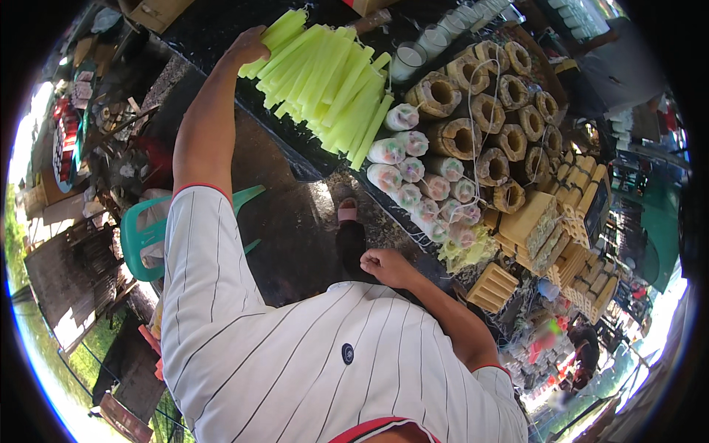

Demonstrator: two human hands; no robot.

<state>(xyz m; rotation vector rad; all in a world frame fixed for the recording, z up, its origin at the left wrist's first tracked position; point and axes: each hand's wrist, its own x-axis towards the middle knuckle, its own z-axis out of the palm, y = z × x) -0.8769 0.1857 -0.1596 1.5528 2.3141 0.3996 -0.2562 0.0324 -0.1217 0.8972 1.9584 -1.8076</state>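
A pile of long yellow-green candle sticks (317, 74) lies side by side on a black-covered table (303, 159). My left arm stretches out to the far left end of this pile. My left hand (249, 46) is closed around the ends of the sticks there, its fingers partly hidden. Close to my body, over the near side of the table, my right hand (385, 266) has its fingers curled in. Nothing shows in it.
Plastic-wrapped white rolls (410, 170) and thick hollow tan moulds (473, 136) stand right of the sticks. Clear cups (406, 63) line the back. Wooden block moulds (528, 229) are stacked farther right. A green plastic chair (136, 236) stands at my left.
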